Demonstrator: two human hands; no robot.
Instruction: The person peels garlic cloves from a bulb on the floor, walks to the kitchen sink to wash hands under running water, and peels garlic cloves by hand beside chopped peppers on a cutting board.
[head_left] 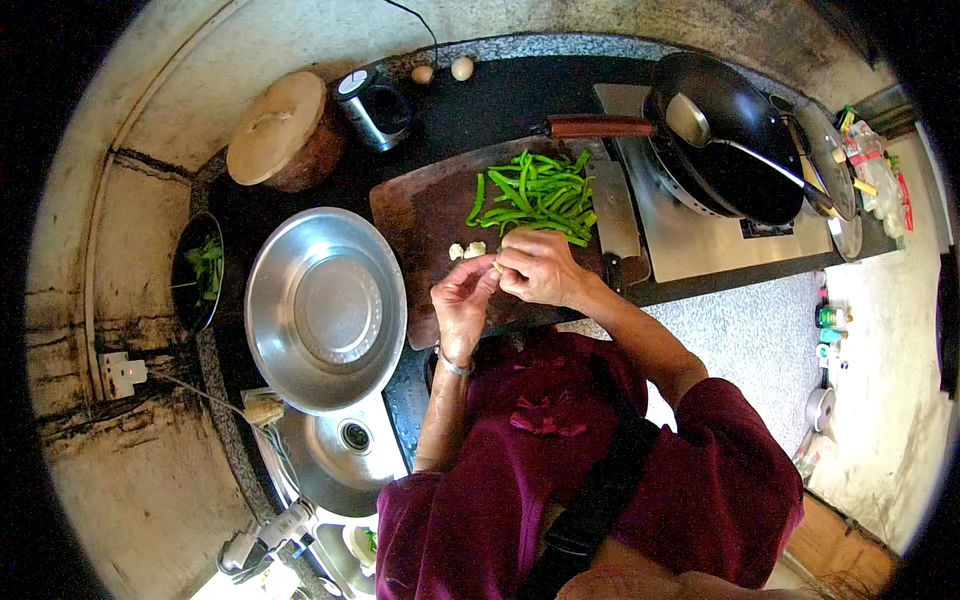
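My left hand (464, 300) and my right hand (540, 268) meet over the near edge of the dark cutting board (412, 215). Between their pinched fingertips is a small pale piece that looks like a garlic clove (498, 267). Two peeled garlic cloves (466, 251) lie on the board just beyond my left fingers. Behind my right hand is a pile of sliced green peppers (535, 195). A cleaver (616, 215) rests along the board's right side, its dark handle toward me.
A large steel basin (340, 300) stands left of the board, above the sink (330, 465). The wok (720, 140) with a ladle sits on the stove (700, 235) at right. A lidded pot (285, 130), a kettle (375, 108) and two eggs (462, 68) stand at the back.
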